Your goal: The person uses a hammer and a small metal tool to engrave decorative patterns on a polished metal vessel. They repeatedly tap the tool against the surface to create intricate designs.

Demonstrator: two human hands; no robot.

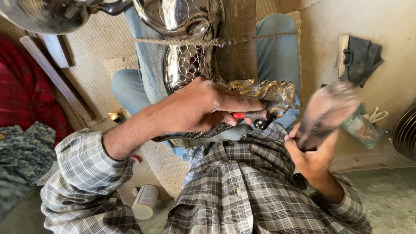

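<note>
Head view: left hand (203,106) levels red-handled punch (249,115) rightward at metalwork (268,93).

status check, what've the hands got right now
Left hand grips a red-banded punch tool against the embossed metal piece. Right hand holds a blurred wooden mallet raised beside it. Nothing between them.
</note>
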